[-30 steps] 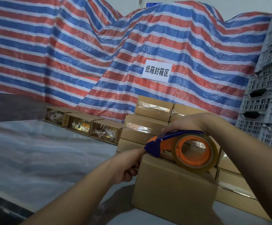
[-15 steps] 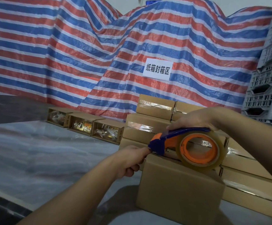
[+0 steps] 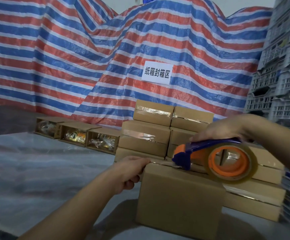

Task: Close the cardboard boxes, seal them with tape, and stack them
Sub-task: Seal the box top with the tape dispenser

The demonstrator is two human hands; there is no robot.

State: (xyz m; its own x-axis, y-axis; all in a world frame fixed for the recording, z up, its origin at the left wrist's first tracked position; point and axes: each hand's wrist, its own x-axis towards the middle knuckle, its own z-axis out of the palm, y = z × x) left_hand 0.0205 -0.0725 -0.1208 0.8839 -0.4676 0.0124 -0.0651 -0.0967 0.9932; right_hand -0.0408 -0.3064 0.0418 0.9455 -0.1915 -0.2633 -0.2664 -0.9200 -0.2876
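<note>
2 hands [image 3: 128, 172] [image 3: 222, 129] run a tape dispenser [image 3: 215, 158] across the cardboard box [image 3: 179, 201].

White paper sign [image 3: 156, 73] taped to the red, white and blue striped tarp [image 3: 71, 58], printed in bold black characters: 纸箱封箱区. Dark print running up the side flaps of the open boxes [image 3: 75, 134] at the back left, too small and blurred to read. Colourful printed packets inside those boxes, markings illegible. Yellow tag [image 3: 283, 42] on the grey crates [image 3: 279, 84] at the right, unreadable. No other legible text, brand or number anywhere.
</note>
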